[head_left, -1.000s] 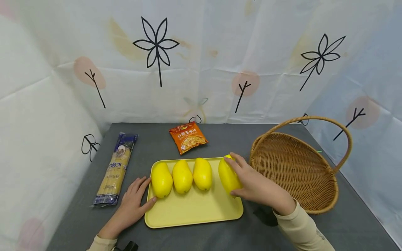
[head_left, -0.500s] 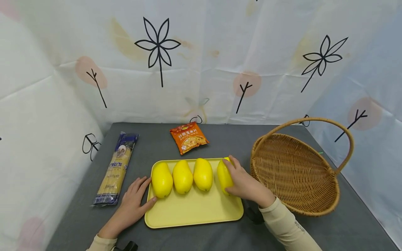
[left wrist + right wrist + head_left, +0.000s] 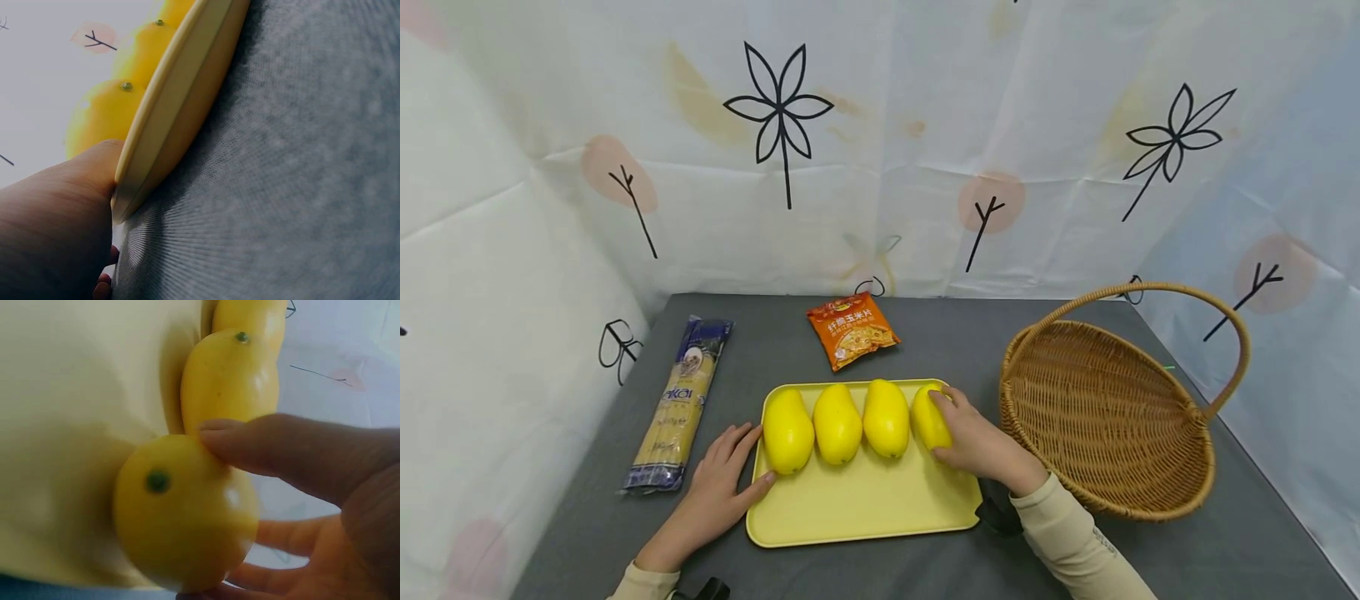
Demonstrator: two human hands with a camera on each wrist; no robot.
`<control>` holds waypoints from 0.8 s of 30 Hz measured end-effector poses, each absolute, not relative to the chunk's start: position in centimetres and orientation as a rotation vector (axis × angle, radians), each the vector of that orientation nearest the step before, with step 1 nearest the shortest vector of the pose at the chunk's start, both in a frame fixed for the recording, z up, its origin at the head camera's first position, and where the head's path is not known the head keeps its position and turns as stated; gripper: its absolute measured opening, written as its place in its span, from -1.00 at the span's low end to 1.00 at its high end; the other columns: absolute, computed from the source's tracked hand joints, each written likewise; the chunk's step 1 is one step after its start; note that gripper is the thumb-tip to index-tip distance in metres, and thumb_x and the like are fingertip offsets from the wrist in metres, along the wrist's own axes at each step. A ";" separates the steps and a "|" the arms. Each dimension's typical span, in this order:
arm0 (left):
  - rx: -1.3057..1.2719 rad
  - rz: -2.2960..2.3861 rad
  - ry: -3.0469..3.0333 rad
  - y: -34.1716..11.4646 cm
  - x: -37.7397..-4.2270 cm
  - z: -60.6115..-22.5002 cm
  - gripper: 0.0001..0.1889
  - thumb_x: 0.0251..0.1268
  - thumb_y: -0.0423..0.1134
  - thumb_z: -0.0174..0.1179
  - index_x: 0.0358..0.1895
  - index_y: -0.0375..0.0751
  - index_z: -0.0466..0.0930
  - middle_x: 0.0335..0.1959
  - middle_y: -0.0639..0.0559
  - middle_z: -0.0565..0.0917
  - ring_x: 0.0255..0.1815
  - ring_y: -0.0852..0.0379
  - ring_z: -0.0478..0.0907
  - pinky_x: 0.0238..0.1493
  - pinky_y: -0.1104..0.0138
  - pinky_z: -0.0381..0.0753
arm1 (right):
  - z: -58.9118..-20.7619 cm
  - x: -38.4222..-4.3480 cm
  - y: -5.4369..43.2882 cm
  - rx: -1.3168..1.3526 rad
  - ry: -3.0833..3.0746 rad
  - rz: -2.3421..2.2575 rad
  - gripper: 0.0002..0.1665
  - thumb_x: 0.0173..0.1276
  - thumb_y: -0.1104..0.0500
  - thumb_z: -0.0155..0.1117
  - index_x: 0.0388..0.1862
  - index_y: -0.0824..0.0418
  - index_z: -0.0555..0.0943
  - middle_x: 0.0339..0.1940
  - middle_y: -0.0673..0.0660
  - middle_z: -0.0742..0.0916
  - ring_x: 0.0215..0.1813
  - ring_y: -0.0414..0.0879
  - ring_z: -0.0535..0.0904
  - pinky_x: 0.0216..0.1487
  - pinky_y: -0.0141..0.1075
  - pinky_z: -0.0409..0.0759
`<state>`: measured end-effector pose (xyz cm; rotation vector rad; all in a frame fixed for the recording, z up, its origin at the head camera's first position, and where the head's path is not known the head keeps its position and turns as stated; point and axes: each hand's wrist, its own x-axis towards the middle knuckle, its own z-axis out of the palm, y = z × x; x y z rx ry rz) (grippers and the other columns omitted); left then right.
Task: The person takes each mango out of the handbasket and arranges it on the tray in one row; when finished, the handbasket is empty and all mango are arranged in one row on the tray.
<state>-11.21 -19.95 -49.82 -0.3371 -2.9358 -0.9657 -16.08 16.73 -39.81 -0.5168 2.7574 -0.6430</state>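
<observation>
My right hand [image 3: 981, 442] holds a yellow mango [image 3: 930, 421] at the right end of the yellow tray [image 3: 857, 508]. In the right wrist view the thumb [image 3: 250, 444] lies over this mango and the fingers reach round its far side; its green stem end shows. Three more mangoes stand in a row to its left: one in the middle [image 3: 886, 419], another beside it [image 3: 837, 423] and the leftmost [image 3: 787, 431]. My left hand [image 3: 721, 479] rests at the tray's left edge with fairly straight fingers, its thumb over the rim.
A wicker basket [image 3: 1105, 408] with a tall handle stands tilted right of the tray, close to the right forearm. Behind the tray lies an orange snack bag [image 3: 853, 332]. A pasta packet [image 3: 679, 408] lies on the grey tabletop [image 3: 767, 350] at the left.
My right hand has brought its mango leftward and down, close beside the other three on the tray. The left hand has kept its place at the tray's edge.
</observation>
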 end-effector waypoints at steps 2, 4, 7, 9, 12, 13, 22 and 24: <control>-0.338 -0.965 -2.935 -20.0 -11.2 -49.9 -0.25 0.30 0.15 0.14 0.45 -0.12 0.17 0.43 -0.26 0.16 0.46 -0.35 -0.06 0.22 -0.37 -0.04 | -39.9 -16.1 16.7 -0.513 2.766 -0.665 -0.08 0.24 0.16 0.36 0.48 0.33 0.12 0.45 0.42 0.19 0.32 0.22 0.37 0.13 -0.02 0.48; -0.339 -0.963 -2.937 -20.0 -11.2 -49.9 -0.25 0.30 0.16 0.14 0.46 -0.12 0.17 0.43 -0.27 0.16 0.46 -0.35 -0.06 0.22 -0.37 -0.04 | -39.9 -16.1 16.6 -0.505 2.767 -0.693 -0.07 0.25 0.14 0.35 0.48 0.34 0.12 0.44 0.42 0.20 0.30 0.20 0.39 0.14 -0.02 0.48; -0.339 -0.960 -2.938 -20.0 -11.1 -49.9 -0.25 0.30 0.16 0.14 0.46 -0.11 0.17 0.43 -0.27 0.16 0.46 -0.35 -0.06 0.22 -0.37 -0.04 | -40.0 -16.2 16.5 -0.495 2.763 -0.720 -0.06 0.26 0.12 0.34 0.48 0.34 0.10 0.45 0.42 0.18 0.28 0.19 0.41 0.12 -0.03 0.48; -0.337 -0.961 -2.938 -20.0 -11.0 -49.9 -0.25 0.30 0.16 0.14 0.46 -0.11 0.17 0.43 -0.26 0.16 0.46 -0.35 -0.06 0.22 -0.37 -0.04 | -40.1 -16.3 16.4 -0.494 2.762 -0.723 -0.07 0.26 0.12 0.33 0.48 0.34 0.10 0.45 0.41 0.18 0.25 0.17 0.43 0.11 -0.05 0.48; -0.329 -0.957 -2.936 -20.0 -11.0 -49.8 -0.24 0.29 0.16 0.15 0.45 -0.12 0.17 0.43 -0.26 0.16 0.46 -0.35 -0.05 0.22 -0.38 -0.04 | -40.3 -16.4 16.4 -0.507 2.758 -0.725 -0.08 0.27 0.13 0.31 0.48 0.36 0.09 0.45 0.41 0.16 0.21 0.16 0.44 0.09 -0.05 0.49; -0.326 -0.953 -2.937 -20.0 -11.0 -49.8 -0.24 0.29 0.16 0.15 0.45 -0.12 0.17 0.43 -0.26 0.16 0.45 -0.36 -0.05 0.22 -0.38 -0.04 | -40.3 -16.5 16.3 -0.510 2.757 -0.726 -0.08 0.28 0.13 0.31 0.48 0.36 0.09 0.45 0.41 0.16 0.21 0.16 0.44 0.09 -0.05 0.49; -0.344 -0.937 -2.941 -20.2 -11.2 -49.9 -0.11 0.17 0.23 0.23 0.48 -0.10 0.11 0.42 -0.27 0.17 0.45 -0.36 -0.03 0.19 -0.40 0.01 | -40.6 -16.7 16.4 -0.537 2.754 -0.744 -0.08 0.29 0.13 0.31 0.47 0.39 0.07 0.45 0.43 0.15 0.32 0.25 0.34 0.17 0.03 0.44; -0.345 -0.965 -2.943 -20.3 -11.2 -49.9 -0.05 0.13 0.23 0.26 0.50 -0.07 0.03 0.43 -0.30 0.16 0.44 -0.38 -0.03 0.17 -0.41 0.01 | -40.5 -16.7 16.4 -0.536 2.750 -0.743 -0.07 0.29 0.12 0.31 0.48 0.38 0.06 0.46 0.43 0.14 0.35 0.26 0.31 0.19 0.04 0.42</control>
